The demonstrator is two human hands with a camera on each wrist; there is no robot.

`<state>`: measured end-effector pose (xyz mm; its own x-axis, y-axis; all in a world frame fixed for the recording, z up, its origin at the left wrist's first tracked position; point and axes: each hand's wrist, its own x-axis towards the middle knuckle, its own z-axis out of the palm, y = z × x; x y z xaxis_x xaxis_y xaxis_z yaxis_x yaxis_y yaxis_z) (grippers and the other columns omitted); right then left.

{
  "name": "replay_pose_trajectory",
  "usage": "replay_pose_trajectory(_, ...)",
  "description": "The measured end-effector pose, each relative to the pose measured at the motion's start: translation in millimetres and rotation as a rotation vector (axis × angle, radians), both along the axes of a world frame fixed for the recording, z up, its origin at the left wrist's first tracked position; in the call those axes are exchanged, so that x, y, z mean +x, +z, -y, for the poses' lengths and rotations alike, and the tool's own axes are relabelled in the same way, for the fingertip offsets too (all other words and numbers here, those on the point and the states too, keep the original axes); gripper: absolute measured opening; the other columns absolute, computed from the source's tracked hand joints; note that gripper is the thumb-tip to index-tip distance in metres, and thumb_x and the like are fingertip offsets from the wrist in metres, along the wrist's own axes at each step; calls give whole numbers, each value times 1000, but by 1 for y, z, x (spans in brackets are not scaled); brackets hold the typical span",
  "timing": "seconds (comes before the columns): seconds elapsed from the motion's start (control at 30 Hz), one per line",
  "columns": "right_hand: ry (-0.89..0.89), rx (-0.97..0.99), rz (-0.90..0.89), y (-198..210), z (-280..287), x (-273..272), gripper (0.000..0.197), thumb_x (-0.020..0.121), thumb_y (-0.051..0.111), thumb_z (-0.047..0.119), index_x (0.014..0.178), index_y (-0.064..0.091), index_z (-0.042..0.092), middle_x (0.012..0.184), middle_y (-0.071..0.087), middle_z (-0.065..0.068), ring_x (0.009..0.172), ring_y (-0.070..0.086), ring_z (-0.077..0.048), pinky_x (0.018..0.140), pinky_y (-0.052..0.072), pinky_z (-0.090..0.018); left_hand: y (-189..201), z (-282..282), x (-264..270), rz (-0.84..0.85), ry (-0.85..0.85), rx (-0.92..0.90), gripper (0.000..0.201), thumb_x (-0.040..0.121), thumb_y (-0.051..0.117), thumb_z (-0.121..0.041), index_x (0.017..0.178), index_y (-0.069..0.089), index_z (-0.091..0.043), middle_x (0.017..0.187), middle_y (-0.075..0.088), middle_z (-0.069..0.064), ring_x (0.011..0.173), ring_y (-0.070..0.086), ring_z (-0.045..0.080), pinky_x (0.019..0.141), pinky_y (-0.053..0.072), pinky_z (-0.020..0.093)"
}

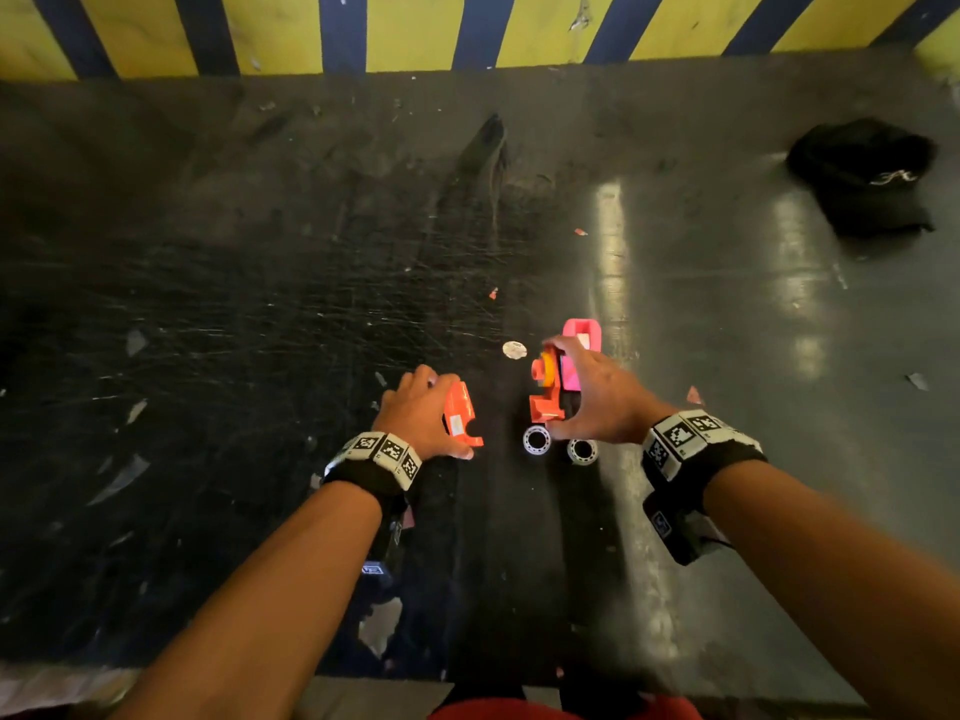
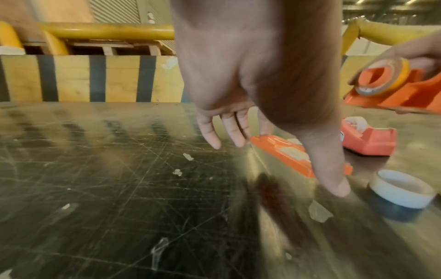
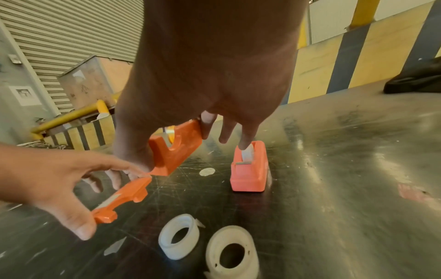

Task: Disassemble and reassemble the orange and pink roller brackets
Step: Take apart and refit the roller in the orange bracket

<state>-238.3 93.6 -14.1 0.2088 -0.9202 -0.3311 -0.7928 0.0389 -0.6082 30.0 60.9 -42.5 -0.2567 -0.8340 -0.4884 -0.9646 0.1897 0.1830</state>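
Roughly mid-task, judging by the layout. The scratched dark table carries everything. The orange bracket is split in two: the right hand grips the orange bracket body by thumb and fingers, lifted off the surface, with a yellow tape roll seated in it. The left hand holds the orange side panel between thumb tip and spread fingers, low over the table and just beside the body. So orange disassembly looks done, and rejoining the halves seems the step in hand.

The pink bracket stands whole on the table just beyond the right hand, roll inside, apparently untouched; its takedown and rebuild are left.

A black cap lies well apart at far right. Two white tape rolls lie loose just near of the orange parts, right under the work zone, so they could get knocked. A small white disc sits beside the brackets. Paper scraps litter the surface.
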Motion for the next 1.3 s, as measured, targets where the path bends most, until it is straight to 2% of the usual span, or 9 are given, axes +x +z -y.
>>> replay_pose_trajectory(0.2,-38,59,3,2,-7,28,113,68,92,36,157,23,24,155,47,-11,140,49,-31,112,46,-45,-10,-4,4,56,-36,36,120,62,86,-62,158,21,-30,159,25,7,146,29,32,111,36,55)
replay_pose_trajectory(0.3,-73,51,31,4,-13,31,112,68,90,37,156,21,27,154,47,-11,134,52,-31,106,49,-41,-3,-1,4,-122,-27,12,112,67,84,-61,158,27,-29,161,26,5,147,31,32,113,39,54)
replay_pose_trajectory(0.4,-72,14,25,8,-20,33,109,63,86,45,150,23,29,148,50,-11,130,54,-31,106,50,-42,24,6,-9,-541,43,28,63,84,77,-49,138,57,-25,140,57,1,125,59,18,98,51,26)
replay_pose_trajectory(0.5,-49,3,23,12,-23,37,108,58,80,54,147,23,31,141,52,-10,122,56,-29,102,53,-45,51,9,-30,-703,65,156,42,87,78,-39,124,67,-22,112,73,-6,95,67,1,76,49,5)
replay_pose_trajectory(0.63,-40,-19,28,16,-27,36,106,61,81,51,147,24,29,141,52,-9,122,56,-28,101,52,-42,60,5,-43,-751,103,205,35,85,81,-30,117,69,-19,105,75,-2,98,71,8,86,53,19)
replay_pose_trajectory(0.77,-110,-2,15,16,-33,17,106,62,83,48,149,24,29,140,54,-13,123,57,-32,102,50,-43,48,-4,-36,-858,206,95,34,85,81,-20,117,68,-19,102,75,-3,92,73,7,77,57,14)
replay_pose_trajectory(0.87,-166,16,-2,14,-39,0,105,69,85,41,153,24,24,152,47,-14,133,52,-33,109,46,-45,29,-17,-32,-615,95,-17,39,77,84,-28,112,67,-28,101,71,-4,90,71,16,82,60,28)
replay_pose_trajectory(1.0,-181,40,-3,10,-43,-12,108,68,84,41,155,23,25,155,44,-13,139,48,-31,112,45,-47,-2,-44,-39,-147,-166,-42,42,78,78,-40,115,64,-28,115,65,2,111,62,25,92,52,39)
replay_pose_trajectory(1.3,-139,85,17,2,-43,-24,107,74,86,42,154,17,34,161,37,-12,143,44,-32,114,45,-52,-27,-45,-78,14,-131,-233,63,78,64,-69,122,60,-24,123,65,4,118,55,28,95,43,45)
